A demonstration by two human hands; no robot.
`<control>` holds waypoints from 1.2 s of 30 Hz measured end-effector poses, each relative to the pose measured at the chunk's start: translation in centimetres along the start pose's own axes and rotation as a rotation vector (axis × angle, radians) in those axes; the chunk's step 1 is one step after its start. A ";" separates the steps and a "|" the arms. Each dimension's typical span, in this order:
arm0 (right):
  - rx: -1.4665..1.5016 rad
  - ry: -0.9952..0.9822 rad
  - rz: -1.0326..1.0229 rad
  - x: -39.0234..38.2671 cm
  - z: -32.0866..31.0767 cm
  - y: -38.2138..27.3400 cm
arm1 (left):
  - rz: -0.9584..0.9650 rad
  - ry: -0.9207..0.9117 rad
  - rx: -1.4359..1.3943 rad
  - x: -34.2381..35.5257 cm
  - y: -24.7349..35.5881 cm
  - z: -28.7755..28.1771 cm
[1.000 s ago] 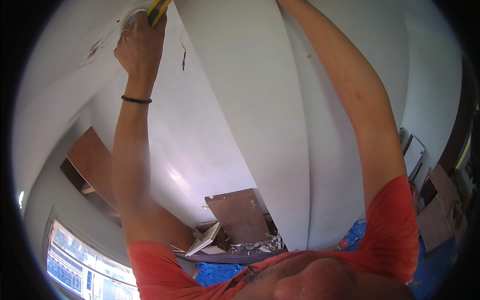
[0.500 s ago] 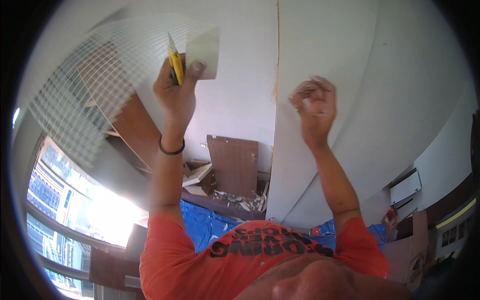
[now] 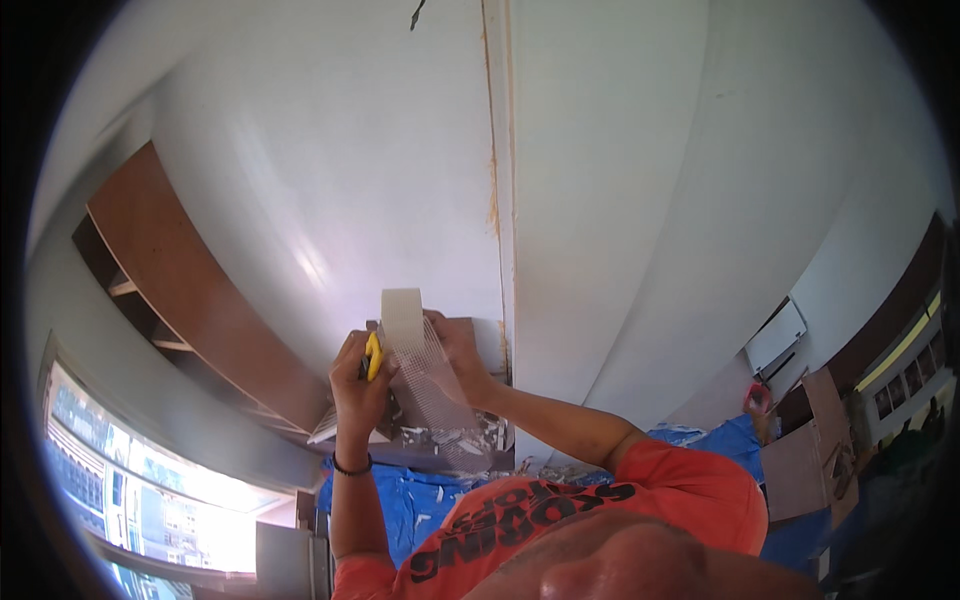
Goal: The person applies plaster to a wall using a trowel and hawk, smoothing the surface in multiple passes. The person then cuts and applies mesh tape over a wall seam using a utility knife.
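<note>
My left hand (image 3: 358, 385) is closed around a yellow utility knife (image 3: 374, 355), with its thumb close to the mesh strip. Right beside it is a pale roll of mesh tape (image 3: 403, 312), held between my two hands. My right hand (image 3: 455, 350) has come to the far side of the roll and grips it; its fingertips are partly hidden behind the tape. From the roll a loose strip of white mesh (image 3: 435, 385) hangs down toward my chest. No blade can be made out on the knife.
Ahead stands a white wall panel with a rough brown vertical seam (image 3: 492, 190). A brown shelf unit (image 3: 190, 260) leans out at left, above a bright window (image 3: 150, 500). Below my hands lie rubble (image 3: 485, 440) and blue sheeting (image 3: 410, 510).
Both hands have dropped and come together. The mesh strip, stretched out to the left before, now hangs below the roll. My right hand, apart with curled fingers, has moved onto the roll.
</note>
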State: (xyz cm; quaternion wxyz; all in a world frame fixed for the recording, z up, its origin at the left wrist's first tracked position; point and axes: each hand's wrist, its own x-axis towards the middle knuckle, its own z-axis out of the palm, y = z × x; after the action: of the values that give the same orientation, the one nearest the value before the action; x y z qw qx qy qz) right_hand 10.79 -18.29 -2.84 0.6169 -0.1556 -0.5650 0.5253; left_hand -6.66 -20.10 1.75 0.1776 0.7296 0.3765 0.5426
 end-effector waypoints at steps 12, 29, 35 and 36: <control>-0.577 0.179 -0.190 -0.4 -0.3 -10.2 | -0.023 0.060 -0.553 2.2 0.1 3.9; -2.146 0.532 -1.087 0.6 -6.1 -29.1 | 0.160 -0.498 -0.818 9.7 11.0 6.0; -2.405 0.881 -0.966 4.5 -5.4 -38.9 | 0.561 -0.208 -0.344 15.4 19.0 6.5; -2.429 0.908 -0.987 5.3 -5.1 -40.4 | 0.627 -0.093 -0.311 16.9 19.9 7.3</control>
State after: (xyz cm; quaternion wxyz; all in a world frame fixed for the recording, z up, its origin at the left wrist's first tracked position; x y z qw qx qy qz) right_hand 33.26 -28.02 30.16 0.3442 -0.5307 -0.4112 -0.6564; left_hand 9.36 -19.43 23.61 0.1284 0.7978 0.0387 0.5878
